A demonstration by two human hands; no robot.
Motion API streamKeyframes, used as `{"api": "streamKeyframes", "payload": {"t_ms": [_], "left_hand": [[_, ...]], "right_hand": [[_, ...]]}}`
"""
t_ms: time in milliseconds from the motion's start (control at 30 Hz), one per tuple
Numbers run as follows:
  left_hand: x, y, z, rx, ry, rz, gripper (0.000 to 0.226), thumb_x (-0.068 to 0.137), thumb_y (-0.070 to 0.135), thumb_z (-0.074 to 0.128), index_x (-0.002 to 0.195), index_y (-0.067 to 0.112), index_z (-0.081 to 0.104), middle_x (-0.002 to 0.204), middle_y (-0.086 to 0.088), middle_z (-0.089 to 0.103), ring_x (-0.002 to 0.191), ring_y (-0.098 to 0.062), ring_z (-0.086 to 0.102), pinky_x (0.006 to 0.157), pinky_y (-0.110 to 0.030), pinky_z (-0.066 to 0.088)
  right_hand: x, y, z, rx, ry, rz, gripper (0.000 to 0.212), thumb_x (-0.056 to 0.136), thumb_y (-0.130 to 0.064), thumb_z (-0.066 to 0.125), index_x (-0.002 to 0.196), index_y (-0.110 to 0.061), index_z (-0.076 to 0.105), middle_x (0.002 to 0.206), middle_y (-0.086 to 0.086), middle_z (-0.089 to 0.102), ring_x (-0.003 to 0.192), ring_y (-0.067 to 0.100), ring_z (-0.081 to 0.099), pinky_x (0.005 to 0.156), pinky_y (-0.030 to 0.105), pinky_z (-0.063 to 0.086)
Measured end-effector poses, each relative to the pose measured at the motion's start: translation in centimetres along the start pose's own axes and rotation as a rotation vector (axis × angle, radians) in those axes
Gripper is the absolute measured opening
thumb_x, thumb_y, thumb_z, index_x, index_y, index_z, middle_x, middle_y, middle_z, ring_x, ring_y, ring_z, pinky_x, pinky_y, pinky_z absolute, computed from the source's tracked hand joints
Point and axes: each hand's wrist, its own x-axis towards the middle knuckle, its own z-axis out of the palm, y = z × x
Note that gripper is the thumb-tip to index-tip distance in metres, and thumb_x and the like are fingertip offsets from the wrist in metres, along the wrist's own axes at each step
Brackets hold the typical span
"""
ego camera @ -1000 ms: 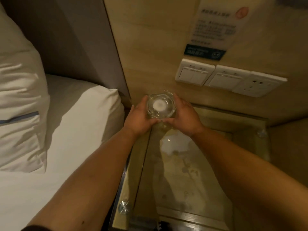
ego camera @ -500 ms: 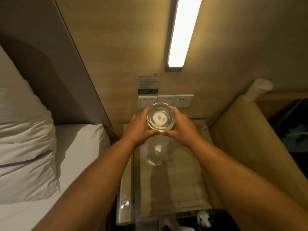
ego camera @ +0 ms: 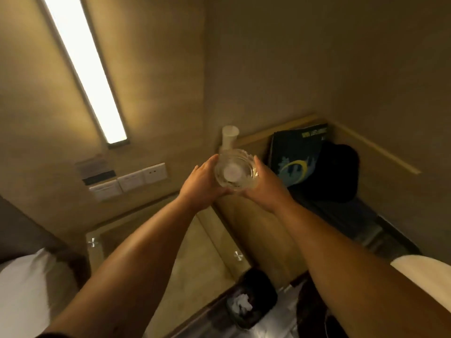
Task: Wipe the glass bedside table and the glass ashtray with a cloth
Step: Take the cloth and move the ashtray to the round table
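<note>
A round clear glass ashtray (ego camera: 235, 170) is held up in the air between both hands, its opening facing me. My left hand (ego camera: 202, 186) grips its left side and my right hand (ego camera: 264, 184) grips its right side. The glass bedside table (ego camera: 185, 250) lies below and to the left of the ashtray, its top bare, with round metal studs at its corners. No cloth is visible in either hand.
Wall switches and a socket (ego camera: 129, 181) sit under a lit strip lamp (ego camera: 85, 69). A wooden partition with a white cup (ego camera: 229, 137) borders the table's right side; behind it are a dark bag (ego camera: 297, 162) and black cap (ego camera: 339, 174). A black bin (ego camera: 251, 298) stands below. White bedding (ego camera: 22, 289) at left.
The ashtray was lifted off the table's far corner and carried up and to the right, over the partition. The view swung right and upward.
</note>
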Motion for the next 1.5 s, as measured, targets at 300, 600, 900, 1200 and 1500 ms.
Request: {"api": "streamKeyframes", "payload": {"t_ms": [300,600,900,1200,1500], "left_hand": [[0.9,18.4,13.8,-0.096,-0.227,0.243,0.085,0.065,0.053,0.078,0.136,0.034,0.034,0.131,0.007,0.055,0.120,-0.017,0.052,0.104,-0.051,0.040],[-2.3,36.0,29.1,-0.151,-0.426,0.430,0.090,0.068,0.046,0.080,0.142,0.024,0.033,0.139,0.006,0.050,0.129,-0.017,0.045,0.113,-0.050,0.026],[-5.9,47.5,40.8,-0.145,-0.550,0.457,0.094,0.070,0.042,0.081,0.145,0.026,0.027,0.140,0.005,0.049,0.134,-0.025,0.038,0.114,-0.048,0.025],[-6.1,50.5,48.4,-0.102,-0.666,0.472,0.095,0.072,0.043,0.080,0.147,0.025,0.025,0.145,0.005,0.045,0.136,-0.022,0.035,0.117,-0.046,0.020],[-3.0,50.8,55.8,-0.093,-0.798,0.538,0.087,0.073,0.038,0.080,0.144,0.027,0.030,0.143,0.006,0.046,0.134,-0.024,0.037,0.117,-0.042,0.017]], "right_hand": [[-12.4,14.0,-15.5,-0.027,0.187,0.214,0.103,0.069,-0.043,0.082,0.149,-0.017,0.022,0.150,0.007,0.038,0.135,0.027,0.037,0.106,0.043,0.036],[-26.8,28.3,-26.9,-0.123,0.344,0.437,0.108,0.069,-0.053,0.079,0.151,-0.019,0.018,0.151,0.003,0.038,0.135,0.025,0.039,0.105,0.040,0.039],[-36.7,39.5,-33.8,-0.142,0.401,0.586,0.111,0.066,-0.053,0.079,0.151,-0.022,0.015,0.151,-0.002,0.038,0.135,0.022,0.038,0.103,0.041,0.041],[-39.9,46.7,-33.7,-0.108,0.436,0.685,0.107,0.068,-0.050,0.080,0.150,-0.022,0.018,0.151,-0.002,0.038,0.134,0.023,0.040,0.102,0.038,0.040],[-39.4,53.2,-32.0,-0.033,0.451,0.850,0.109,0.071,-0.046,0.080,0.152,-0.022,0.011,0.154,0.002,0.033,0.138,0.024,0.035,0.104,0.037,0.036]]}}
